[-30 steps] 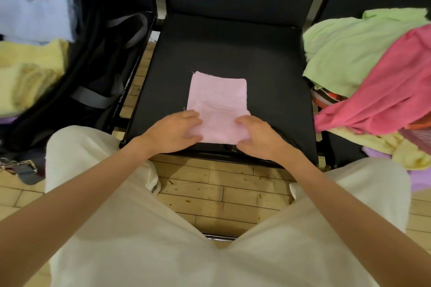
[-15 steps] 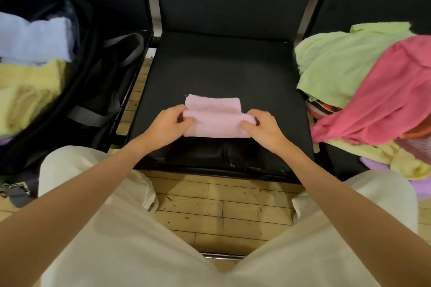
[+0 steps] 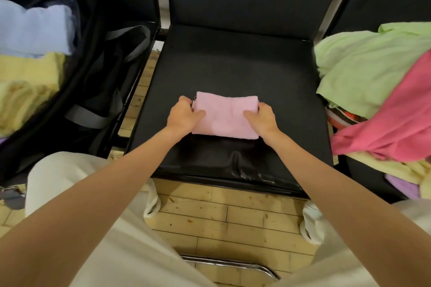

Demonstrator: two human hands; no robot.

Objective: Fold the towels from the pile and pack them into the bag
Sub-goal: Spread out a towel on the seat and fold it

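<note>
left hand [image 3: 184,115] grips the left short edge of the folded pale pink terry towel [image 3: 225,116], thumb laid on top, fingers curled round the end. right hand [image 3: 262,117] does the same on the right short edge, thumb on top. both hands hold the towel, neither is free.

towel lies flat on the black padded chair seat [image 3: 233,65], straight ahead of the person, centred between the two hands. its long axis runs left to right, so each hand sits on one end of it. looks like a finished fold, compact rectangle, edges roughly lined up. my read: fold step is done or nearly so, packing comes next.

key relation: the open black fabric bag with grey straps [image 3: 98,91] sits to the person's left on the neighbouring seat, well apart from the towel. left hand is the nearer one to it. move would be a lift and carry leftward; towel may sag or unfold if held by the ends only, so a grip under the middle seems safer.

bag contents: folded light blue towel [image 3: 35,28] at the far side, folded pale yellow towels [image 3: 25,91] nearer. a bit of purple at the lower edge, cannot tell what.

pile of unfolded towels on the right seat [image 3: 373,91]: light green towel [image 3: 363,60] on top at the back, hot pink towel [image 3: 394,121] draped over the front, yellow and lilac ones below, something striped orange tucked in between. plenty left to fold.
</note>
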